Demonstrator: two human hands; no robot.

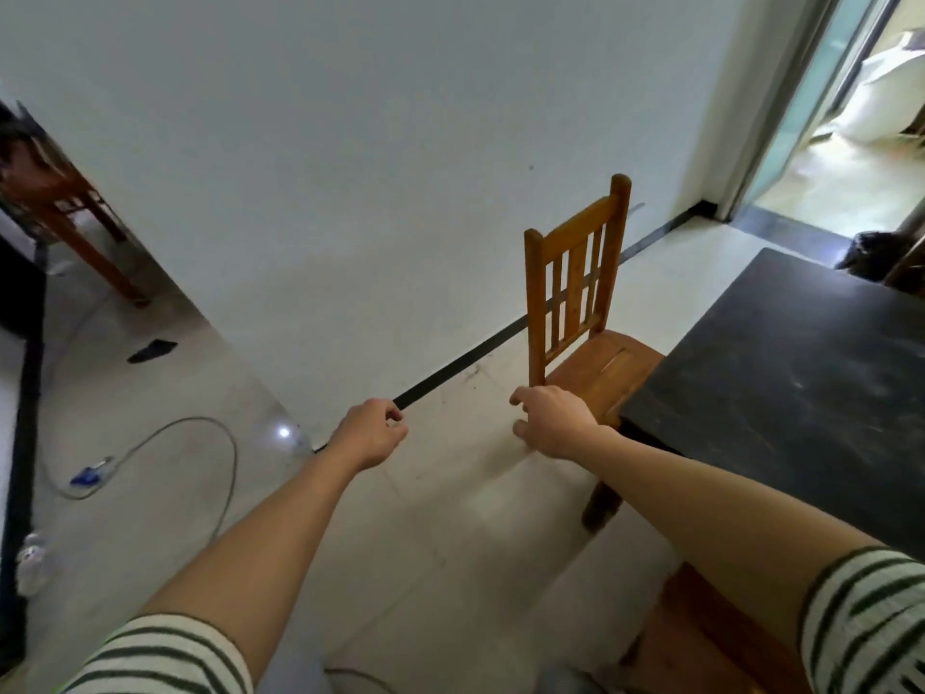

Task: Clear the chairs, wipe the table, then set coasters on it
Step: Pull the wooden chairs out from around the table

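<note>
A wooden slat-back chair (575,288) stands by the white wall, its seat tucked partly under the left edge of a dark square table (801,373). My right hand (550,420) hovers just below the chair's near back post, fingers spread, holding nothing. My left hand (373,433) is stretched out over the floor to the left of the chair, fingers loosely curled, nothing in it. A second wooden seat (711,638) shows at the bottom right beside the table. No coasters or cloth are in view.
A grey cable (220,443) loops across the tiled floor at left, with a blue plug. Another wooden chair (75,222) stands in a doorway at far left. A black strip runs along the wall's base. An open sliding door (801,117) is at back right.
</note>
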